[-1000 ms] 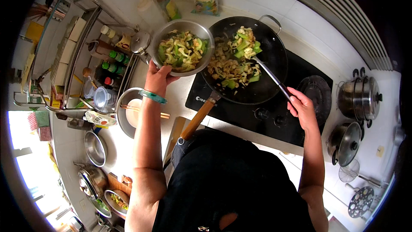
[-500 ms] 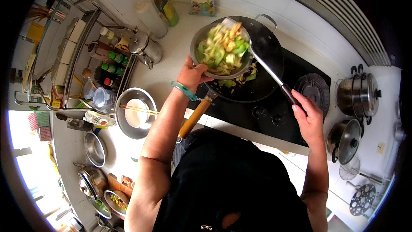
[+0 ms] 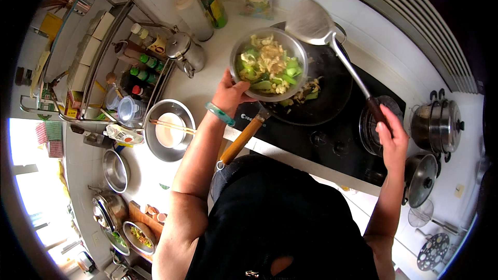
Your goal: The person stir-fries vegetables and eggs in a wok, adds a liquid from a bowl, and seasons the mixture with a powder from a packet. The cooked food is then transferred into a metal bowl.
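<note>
My left hand [image 3: 230,91] is closed on the near-left rim of a metal bowl [image 3: 302,80], holding it above the wok. Cooked green vegetable pieces and pale yellow, egg-like bits [image 3: 272,59] fill the bowl. In my right hand [image 3: 392,134] is the dark handle of a metal wok spatula [image 3: 310,22]; its broad blade is raised just right of the bowl's far rim. Beneath, the black wok [image 3: 332,91] sits on the cooktop with some food scraps [image 3: 310,89] inside, and its wooden handle [image 3: 243,139] points toward me. The bowl hides part of the wok.
On the left, a steel bowl [image 3: 188,148] holds a pale bowl [image 3: 169,134] and chopsticks. Near the wall are a metal kettle [image 3: 185,52] and a yellow-capped bottle [image 3: 212,8]. A bottle rack [image 3: 155,91] stands at far left, stacked pots [image 3: 441,124] at right.
The spatula blade has lifted out of the bowl, up and to the right, leaving the food in the bowl. My right hand has shifted slightly right; my left still holds the bowl.
</note>
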Demonstrator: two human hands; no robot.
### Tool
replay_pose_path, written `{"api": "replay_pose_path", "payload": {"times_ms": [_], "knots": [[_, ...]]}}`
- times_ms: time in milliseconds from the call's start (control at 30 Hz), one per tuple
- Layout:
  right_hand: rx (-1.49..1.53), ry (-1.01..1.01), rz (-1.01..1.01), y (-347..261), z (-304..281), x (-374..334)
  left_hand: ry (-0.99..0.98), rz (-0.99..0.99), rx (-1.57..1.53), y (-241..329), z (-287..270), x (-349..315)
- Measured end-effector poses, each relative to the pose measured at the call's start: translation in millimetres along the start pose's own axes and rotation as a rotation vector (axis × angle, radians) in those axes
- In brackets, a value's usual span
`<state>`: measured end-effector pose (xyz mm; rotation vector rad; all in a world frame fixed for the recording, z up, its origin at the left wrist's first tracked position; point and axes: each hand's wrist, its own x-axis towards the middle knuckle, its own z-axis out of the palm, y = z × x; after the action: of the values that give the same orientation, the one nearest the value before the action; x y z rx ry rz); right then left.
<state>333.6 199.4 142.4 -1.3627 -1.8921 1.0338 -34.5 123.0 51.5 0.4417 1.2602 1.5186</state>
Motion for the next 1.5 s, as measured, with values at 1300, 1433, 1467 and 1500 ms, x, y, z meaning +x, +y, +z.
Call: {"api": "replay_pose_path", "payload": {"times_ms": [1300,1433,1467,1500], "knots": [[-0.770,-0.323,-0.465,60.0,31.2,107.1,1.165,0.456,-0.595,-173.4,-245.3,-325.5],[-0.752,-0.409,-0.376,63.2,40.8,99.3,1.240,0.340,-0.717,-227.9,-284.3,-330.0],[-0.742,-0.406,-0.359,67.3,43.0,96.9,1.235,0.329,-0.694,-234.1,-290.1,-329.8],[-0.730,-0.404,-0.344,68.4,46.4,94.3,1.241,0.310,-0.691,-241.1,-297.5,-330.6]]}}
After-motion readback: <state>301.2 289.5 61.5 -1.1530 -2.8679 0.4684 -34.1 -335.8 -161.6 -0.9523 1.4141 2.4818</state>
